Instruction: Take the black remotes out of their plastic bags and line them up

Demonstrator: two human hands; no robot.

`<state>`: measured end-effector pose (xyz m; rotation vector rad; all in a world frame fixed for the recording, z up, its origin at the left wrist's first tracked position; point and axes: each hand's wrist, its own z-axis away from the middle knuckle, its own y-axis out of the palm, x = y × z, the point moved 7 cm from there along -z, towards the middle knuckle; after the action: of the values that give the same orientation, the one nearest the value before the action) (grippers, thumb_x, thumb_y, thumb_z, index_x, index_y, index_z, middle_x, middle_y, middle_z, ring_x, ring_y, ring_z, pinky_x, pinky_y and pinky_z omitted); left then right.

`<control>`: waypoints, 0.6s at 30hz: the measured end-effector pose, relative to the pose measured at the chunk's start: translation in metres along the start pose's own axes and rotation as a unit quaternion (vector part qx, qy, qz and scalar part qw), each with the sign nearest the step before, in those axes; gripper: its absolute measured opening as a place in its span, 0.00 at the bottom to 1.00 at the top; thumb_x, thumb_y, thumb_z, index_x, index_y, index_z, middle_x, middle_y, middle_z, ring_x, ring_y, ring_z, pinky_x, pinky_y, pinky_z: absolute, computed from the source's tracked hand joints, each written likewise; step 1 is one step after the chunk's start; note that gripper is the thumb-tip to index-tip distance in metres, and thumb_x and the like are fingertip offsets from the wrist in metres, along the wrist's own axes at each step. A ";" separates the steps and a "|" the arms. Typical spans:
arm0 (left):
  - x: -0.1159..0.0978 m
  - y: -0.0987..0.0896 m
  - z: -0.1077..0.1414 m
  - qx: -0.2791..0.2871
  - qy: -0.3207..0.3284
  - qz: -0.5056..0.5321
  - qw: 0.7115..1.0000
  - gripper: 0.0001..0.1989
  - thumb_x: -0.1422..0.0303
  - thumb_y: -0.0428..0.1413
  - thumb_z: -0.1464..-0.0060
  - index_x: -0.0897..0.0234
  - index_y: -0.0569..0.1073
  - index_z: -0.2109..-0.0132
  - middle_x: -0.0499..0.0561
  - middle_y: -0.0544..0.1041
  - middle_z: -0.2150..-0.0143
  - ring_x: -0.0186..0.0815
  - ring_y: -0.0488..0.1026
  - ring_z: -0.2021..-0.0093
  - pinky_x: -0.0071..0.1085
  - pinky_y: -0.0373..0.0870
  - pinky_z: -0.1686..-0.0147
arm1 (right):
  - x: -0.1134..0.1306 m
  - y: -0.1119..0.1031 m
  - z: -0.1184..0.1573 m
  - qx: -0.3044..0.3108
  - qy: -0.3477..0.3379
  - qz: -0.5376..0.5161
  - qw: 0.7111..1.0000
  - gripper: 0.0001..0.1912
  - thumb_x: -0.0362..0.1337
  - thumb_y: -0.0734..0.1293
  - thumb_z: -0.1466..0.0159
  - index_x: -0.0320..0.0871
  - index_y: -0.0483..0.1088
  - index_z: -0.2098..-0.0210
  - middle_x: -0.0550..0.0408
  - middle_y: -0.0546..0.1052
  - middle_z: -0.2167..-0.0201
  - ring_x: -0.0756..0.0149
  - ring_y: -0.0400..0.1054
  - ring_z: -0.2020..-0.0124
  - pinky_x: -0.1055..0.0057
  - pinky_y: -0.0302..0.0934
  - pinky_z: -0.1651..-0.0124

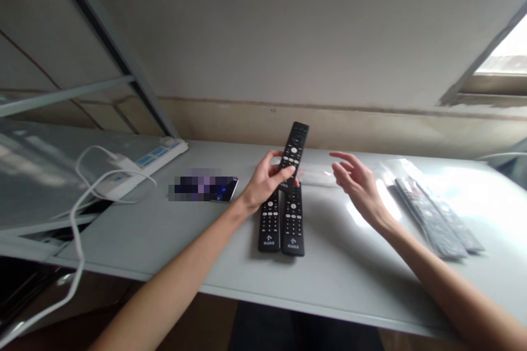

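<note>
My left hand (267, 178) is closed around the lower part of a black remote control (295, 148), its thumb across the buttons. The held remote is tilted, its top end leaning to the right. Below it, two more black remotes, a left one (269, 227) and a right one (293, 227), lie side by side on the table; their upper ends are partly hidden by my left hand and the held remote. To the right, my right hand (357, 184) is raised above the table with fingers apart and nothing in it.
Remotes in clear plastic bags (432, 219) lie at the right. A clear plastic bag (319, 175) lies flat behind the middle remotes. At the left are a partly blurred phone (225, 190), a white power strip (144, 167) and a white cable (74, 230). The grey table (329, 279) meets the wall.
</note>
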<state>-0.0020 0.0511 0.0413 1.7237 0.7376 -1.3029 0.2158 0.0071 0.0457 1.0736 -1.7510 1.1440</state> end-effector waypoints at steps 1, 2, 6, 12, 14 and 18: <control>0.000 0.008 0.003 0.032 -0.006 -0.032 0.999 0.25 0.57 0.72 0.46 0.59 0.70 0.48 0.50 0.82 0.68 0.37 0.78 0.72 0.30 0.70 0.69 | 0.001 0.012 0.005 0.046 0.034 -0.065 0.996 0.25 0.61 0.67 0.31 0.51 0.72 0.45 0.60 0.66 0.74 0.66 0.58 0.74 0.70 0.51 0.73; 0.001 0.016 0.006 0.062 -0.009 -0.064 0.996 0.25 0.58 0.73 0.47 0.60 0.71 0.48 0.50 0.82 0.68 0.37 0.77 0.72 0.29 0.68 0.69 | 0.000 0.022 0.010 0.081 0.065 -0.121 0.987 0.25 0.62 0.67 0.31 0.51 0.72 0.47 0.61 0.66 0.74 0.67 0.57 0.75 0.71 0.48 0.74; 0.001 0.029 0.013 0.122 0.038 -0.218 0.968 0.17 0.54 0.65 0.38 0.61 0.77 0.51 0.52 0.81 0.66 0.37 0.75 0.69 0.30 0.66 0.67 | -0.015 0.034 0.020 0.097 0.135 -0.223 0.961 0.24 0.62 0.71 0.34 0.48 0.69 0.61 0.63 0.61 0.76 0.71 0.52 0.76 0.72 0.43 0.75; -0.008 0.010 0.008 0.053 0.170 -0.516 0.838 0.25 0.58 0.47 0.27 0.62 0.71 0.73 0.49 0.71 0.75 0.35 0.65 0.73 0.33 0.58 0.66 | -0.040 0.004 0.015 0.147 0.250 -0.097 0.952 0.28 0.61 0.77 0.40 0.43 0.72 0.61 0.61 0.66 0.74 0.74 0.56 0.76 0.74 0.46 0.75; 0.000 0.005 0.005 0.066 0.160 -0.587 0.791 0.24 0.61 0.50 0.28 0.62 0.71 0.74 0.48 0.71 0.77 0.34 0.63 0.75 0.34 0.55 0.67 | -0.042 0.002 0.018 0.220 0.274 -0.041 0.935 0.29 0.62 0.77 0.42 0.42 0.72 0.66 0.61 0.66 0.77 0.74 0.55 0.77 0.73 0.44 0.75; 0.011 0.005 0.004 0.099 0.162 -0.612 0.768 0.22 0.62 0.51 0.28 0.63 0.73 0.72 0.50 0.75 0.74 0.35 0.66 0.72 0.34 0.54 0.66 | -0.047 0.008 0.024 0.324 0.247 0.069 0.910 0.32 0.66 0.73 0.38 0.43 0.68 0.76 0.58 0.67 0.84 0.73 0.53 0.81 0.70 0.42 0.76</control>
<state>0.0038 0.0448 0.0319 1.6040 2.2434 -1.9365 0.2210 -0.0030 -0.0062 0.9055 -1.0708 1.9721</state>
